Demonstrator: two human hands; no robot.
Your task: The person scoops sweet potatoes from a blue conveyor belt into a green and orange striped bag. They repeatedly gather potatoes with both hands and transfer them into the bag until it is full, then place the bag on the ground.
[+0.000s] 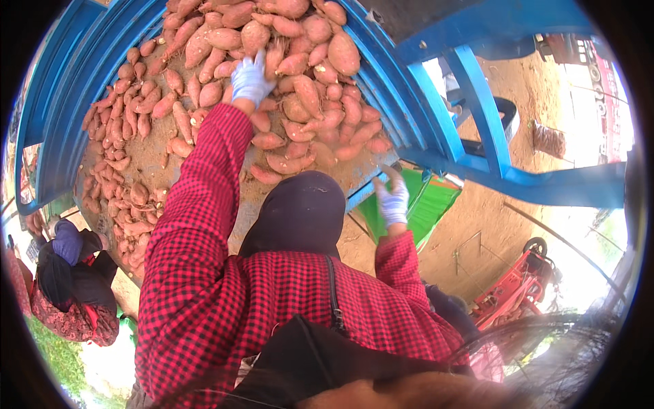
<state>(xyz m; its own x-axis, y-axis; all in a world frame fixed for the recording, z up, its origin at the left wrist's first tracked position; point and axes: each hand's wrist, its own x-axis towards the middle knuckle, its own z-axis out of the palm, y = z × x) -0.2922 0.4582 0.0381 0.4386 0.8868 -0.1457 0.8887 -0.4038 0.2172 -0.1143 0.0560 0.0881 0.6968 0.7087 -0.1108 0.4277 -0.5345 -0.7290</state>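
My left hand [252,80], in a pale glove, reaches into a large heap of sweet potatoes [301,102] on a metal bed. Its fingers are at a motion-blurred sweet potato [274,60]; whether they grip it is unclear. My right hand [392,200], also gloved, is raised at the bed's near right edge with its fingers apart and nothing in them. Behind and below it in the picture hangs a bright green bag or sheet [431,197]. Smaller sweet potatoes [125,115] lie spread along the bed's left side.
Ribbed blue metal walls [391,82] flank the bed, and a blue frame [477,102] juts out right. Another person [76,276] is at the left. A red vehicle [516,291] stands on bare ground to the right. A dark rounded shape [301,214] is before my chest.
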